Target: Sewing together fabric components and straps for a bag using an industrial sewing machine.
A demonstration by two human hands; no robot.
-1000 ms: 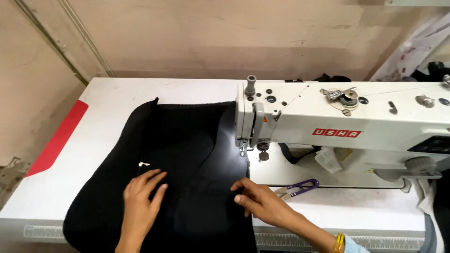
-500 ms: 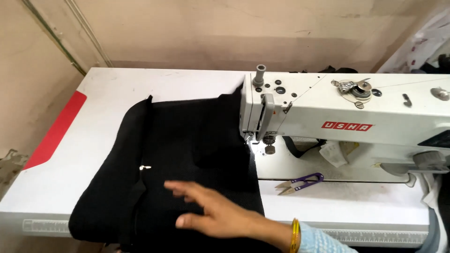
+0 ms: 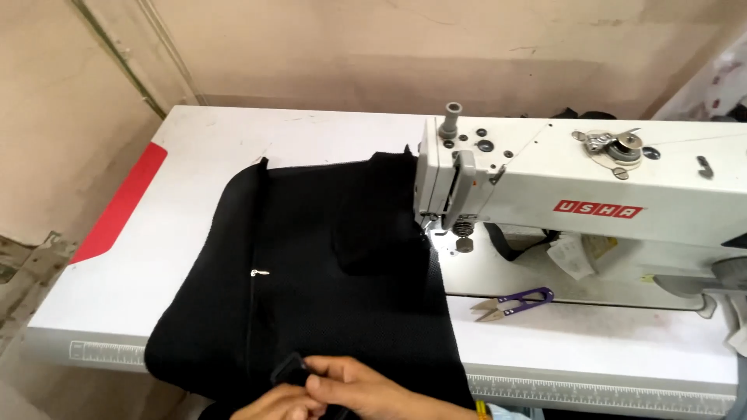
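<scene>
Black knit fabric (image 3: 327, 272): I see it spread flat on the white table (image 3: 194, 155), far edge under the sewing machine head, small silver zipper pull (image 3: 259, 273) showing, near edge pinched.

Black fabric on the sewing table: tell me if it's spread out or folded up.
Mostly spread: the black fabric lies flat across the table, near edge draping over the front.

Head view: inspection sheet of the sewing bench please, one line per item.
Surface: white table, red patch at its left edge.
Job's things: black fabric spread flat, one edge under the white sewing machine; small black piece at the fingers.
Clutter: purple thread snips.
Grippers: left hand and right hand together at the fabric's near edge, pinching the black piece.
Cables: nothing seen.
Surroundings: beige wall, bare floor at left.
</scene>
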